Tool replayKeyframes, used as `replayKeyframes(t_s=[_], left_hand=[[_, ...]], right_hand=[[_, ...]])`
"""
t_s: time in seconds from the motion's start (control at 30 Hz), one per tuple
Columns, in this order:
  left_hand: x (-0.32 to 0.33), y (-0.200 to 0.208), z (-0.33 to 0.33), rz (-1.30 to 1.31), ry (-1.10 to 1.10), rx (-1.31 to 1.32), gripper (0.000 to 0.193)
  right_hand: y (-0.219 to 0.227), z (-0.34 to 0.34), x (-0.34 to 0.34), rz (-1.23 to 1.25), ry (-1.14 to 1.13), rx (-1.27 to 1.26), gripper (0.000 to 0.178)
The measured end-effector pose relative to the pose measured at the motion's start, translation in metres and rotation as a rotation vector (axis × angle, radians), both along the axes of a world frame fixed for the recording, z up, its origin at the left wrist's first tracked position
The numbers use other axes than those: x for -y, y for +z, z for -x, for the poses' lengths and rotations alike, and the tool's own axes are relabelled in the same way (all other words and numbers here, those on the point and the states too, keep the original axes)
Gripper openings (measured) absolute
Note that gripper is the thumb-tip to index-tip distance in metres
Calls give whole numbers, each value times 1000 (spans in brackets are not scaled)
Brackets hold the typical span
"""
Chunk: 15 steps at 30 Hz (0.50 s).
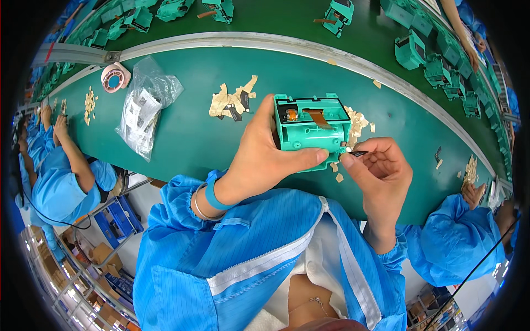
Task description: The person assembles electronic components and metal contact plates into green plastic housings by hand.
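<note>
My left hand (265,154) grips a teal plastic housing (312,129) from its left side, thumb along the bottom edge. An orange flat cable and a dark part show in the housing's open top. My right hand (381,165) is at the housing's lower right corner, pinching a small dark piece (359,154) between thumb and forefinger. Both hands hover over the green bench (182,138).
Tan backing-paper scraps (234,101) lie behind my left hand and to the right of the housing (358,122). A clear plastic bag (144,107) and a tape roll (114,78) lie to the left. More teal housings (441,66) ride the conveyor behind. Blue-sleeved co-workers sit on both sides (61,165).
</note>
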<state>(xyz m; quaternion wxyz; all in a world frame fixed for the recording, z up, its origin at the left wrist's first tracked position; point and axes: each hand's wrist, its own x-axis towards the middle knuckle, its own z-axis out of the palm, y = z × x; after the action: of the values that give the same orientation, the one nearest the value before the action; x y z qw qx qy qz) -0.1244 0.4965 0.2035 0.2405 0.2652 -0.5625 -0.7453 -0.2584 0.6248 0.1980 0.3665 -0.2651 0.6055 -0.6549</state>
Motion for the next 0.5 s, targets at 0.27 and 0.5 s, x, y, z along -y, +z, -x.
replayKeyframes(t_s=[0.27, 0.5], left_hand=[[-1, -1, -3, 99, 9, 28, 54], [8, -9, -3, -163, -94, -63, 61]], right_hand=[[2, -5, 0, -23, -26, -114, 22], [-1, 7, -3, 2, 81, 35, 19]])
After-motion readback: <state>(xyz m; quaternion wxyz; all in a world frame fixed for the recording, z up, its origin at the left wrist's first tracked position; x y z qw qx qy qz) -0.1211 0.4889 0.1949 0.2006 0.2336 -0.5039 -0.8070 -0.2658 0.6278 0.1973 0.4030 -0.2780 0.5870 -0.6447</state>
